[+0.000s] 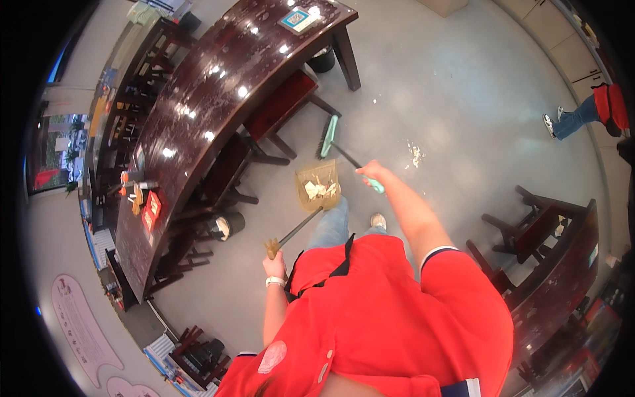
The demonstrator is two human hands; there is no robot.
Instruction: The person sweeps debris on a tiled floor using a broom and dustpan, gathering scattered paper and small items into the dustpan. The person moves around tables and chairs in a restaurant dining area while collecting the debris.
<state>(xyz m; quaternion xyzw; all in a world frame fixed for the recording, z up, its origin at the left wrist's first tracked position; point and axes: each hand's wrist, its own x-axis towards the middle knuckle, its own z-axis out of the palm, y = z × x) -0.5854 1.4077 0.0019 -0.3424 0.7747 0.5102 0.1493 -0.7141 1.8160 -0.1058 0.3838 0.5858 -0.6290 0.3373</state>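
Observation:
My left hand [274,265] is closed around the upper end of the long handle of a dustpan [302,192]. The pan is translucent yellow-brown and holds crumpled tissues [320,189] and other scraps. In my right hand [374,172] is the handle of a broom, near its mint-green grip. The broom's mint-green head [330,136] with dark bristles is beside a stool leg, just beyond the pan's far edge. Pale litter [415,154] lies scattered on the grey floor, right of the broom.
A long dark wooden table [218,94] with stools [280,106] runs along the left. One bin [230,226] stands near the stools, another [321,60] under the table's far end. At right are another table [555,293] and a stool [538,226]. A person [578,119] is at far right.

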